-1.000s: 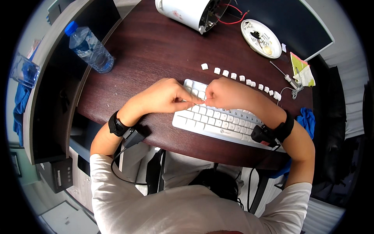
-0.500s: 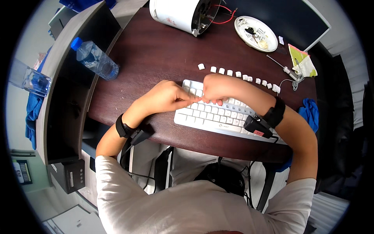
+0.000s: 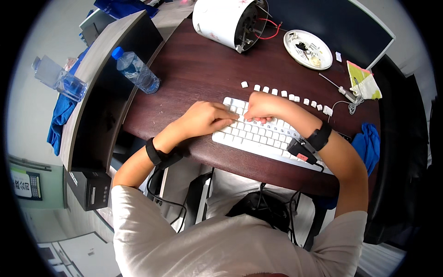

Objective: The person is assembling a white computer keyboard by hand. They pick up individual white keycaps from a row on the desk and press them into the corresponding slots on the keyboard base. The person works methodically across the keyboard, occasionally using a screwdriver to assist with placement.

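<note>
Mid-frame, left hand [image 3: 205, 119] and right hand [image 3: 262, 107] are close together over the keyboard [image 3: 253, 147], each grip looking narrow, whether closed on something I cannot tell; the step seems handling its keys [image 3: 249, 135], calling next for steady touch

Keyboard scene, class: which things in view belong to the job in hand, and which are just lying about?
Job in hand:
white keyboard
left hand and right hand, at its keys
loose keycaps in a row beyond it

Apparently lying about:
bottle
plate of small parts
screwdriver
blue cloth at right
</note>
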`<action>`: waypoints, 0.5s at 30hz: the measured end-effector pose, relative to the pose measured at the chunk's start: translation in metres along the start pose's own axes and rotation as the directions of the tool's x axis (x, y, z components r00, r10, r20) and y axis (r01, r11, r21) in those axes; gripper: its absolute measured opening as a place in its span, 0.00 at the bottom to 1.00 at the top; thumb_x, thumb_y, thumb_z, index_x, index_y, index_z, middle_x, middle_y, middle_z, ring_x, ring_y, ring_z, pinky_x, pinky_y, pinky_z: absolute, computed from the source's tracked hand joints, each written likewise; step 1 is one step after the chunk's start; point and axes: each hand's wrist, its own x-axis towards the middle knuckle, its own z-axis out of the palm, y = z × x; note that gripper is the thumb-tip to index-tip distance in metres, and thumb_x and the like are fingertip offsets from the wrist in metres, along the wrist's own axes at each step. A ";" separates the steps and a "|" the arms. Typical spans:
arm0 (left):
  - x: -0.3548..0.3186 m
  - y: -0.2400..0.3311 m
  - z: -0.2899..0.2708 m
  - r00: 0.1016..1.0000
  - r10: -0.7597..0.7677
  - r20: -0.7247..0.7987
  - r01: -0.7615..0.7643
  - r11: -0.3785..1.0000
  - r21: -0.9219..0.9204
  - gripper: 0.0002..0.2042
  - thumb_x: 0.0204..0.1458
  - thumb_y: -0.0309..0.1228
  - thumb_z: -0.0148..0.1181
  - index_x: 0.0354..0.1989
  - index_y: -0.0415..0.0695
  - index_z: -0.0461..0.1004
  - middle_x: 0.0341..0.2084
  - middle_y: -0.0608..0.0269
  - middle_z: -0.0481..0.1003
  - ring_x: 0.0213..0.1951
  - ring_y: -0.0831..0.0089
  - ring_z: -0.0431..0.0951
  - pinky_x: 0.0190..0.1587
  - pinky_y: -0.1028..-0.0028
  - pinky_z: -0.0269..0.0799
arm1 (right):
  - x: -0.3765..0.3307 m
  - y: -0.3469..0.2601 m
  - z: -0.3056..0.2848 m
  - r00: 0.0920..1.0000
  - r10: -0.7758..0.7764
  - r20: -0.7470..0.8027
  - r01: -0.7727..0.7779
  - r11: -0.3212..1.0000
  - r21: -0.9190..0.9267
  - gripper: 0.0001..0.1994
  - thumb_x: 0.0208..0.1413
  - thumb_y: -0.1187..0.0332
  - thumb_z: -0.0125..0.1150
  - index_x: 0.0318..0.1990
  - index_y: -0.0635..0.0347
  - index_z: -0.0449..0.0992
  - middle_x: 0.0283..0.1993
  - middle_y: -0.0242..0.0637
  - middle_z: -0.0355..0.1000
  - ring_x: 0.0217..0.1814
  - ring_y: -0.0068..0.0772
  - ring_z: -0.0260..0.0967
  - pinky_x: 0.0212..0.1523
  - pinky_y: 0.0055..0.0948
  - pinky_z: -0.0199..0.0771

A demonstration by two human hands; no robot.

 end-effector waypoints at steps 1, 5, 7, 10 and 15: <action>-0.005 -0.001 0.001 0.999 -0.028 -0.035 0.027 0.999 -0.037 0.12 0.54 0.36 0.61 0.44 0.49 0.83 0.31 0.60 0.79 0.31 0.58 0.80 0.35 0.63 0.75 | -0.005 0.006 -0.002 0.999 -0.035 -0.034 0.035 0.999 0.006 0.10 0.51 0.68 0.61 0.26 0.67 0.79 0.16 0.33 0.69 0.15 0.24 0.69 0.14 0.27 0.65; -0.023 0.007 0.003 0.984 -0.164 -0.066 0.165 0.986 0.009 0.14 0.55 0.32 0.60 0.49 0.44 0.80 0.33 0.54 0.76 0.33 0.58 0.78 0.38 0.64 0.74 | -0.027 0.027 -0.009 0.978 -0.112 -0.177 0.097 0.991 -0.093 0.13 0.53 0.64 0.61 0.26 0.66 0.80 0.17 0.37 0.72 0.16 0.26 0.71 0.18 0.29 0.71; -0.027 0.014 0.003 0.984 -0.145 -0.106 0.151 0.988 0.045 0.15 0.54 0.31 0.61 0.50 0.44 0.79 0.36 0.55 0.76 0.37 0.58 0.78 0.41 0.64 0.75 | -0.036 0.040 -0.008 0.965 -0.141 -0.220 0.117 0.986 -0.117 0.13 0.53 0.63 0.62 0.27 0.67 0.80 0.19 0.39 0.73 0.16 0.28 0.72 0.20 0.30 0.72; -0.027 0.020 0.004 0.983 -0.121 -0.140 0.133 0.988 0.081 0.16 0.53 0.31 0.62 0.51 0.43 0.78 0.41 0.55 0.75 0.40 0.58 0.78 0.44 0.64 0.76 | -0.046 0.047 -0.001 0.945 -0.173 -0.279 0.135 0.980 -0.149 0.13 0.54 0.62 0.63 0.29 0.66 0.80 0.21 0.42 0.75 0.18 0.31 0.74 0.23 0.31 0.74; -0.010 0.029 0.010 0.970 -0.204 -0.133 0.217 0.971 0.095 0.18 0.51 0.31 0.65 0.51 0.41 0.77 0.44 0.54 0.74 0.41 0.57 0.79 0.45 0.63 0.77 | -0.050 0.042 0.016 0.743 -0.554 -0.377 0.351 0.801 -0.485 0.08 0.53 0.64 0.65 0.38 0.56 0.79 0.31 0.39 0.77 0.33 0.38 0.77 0.36 0.35 0.77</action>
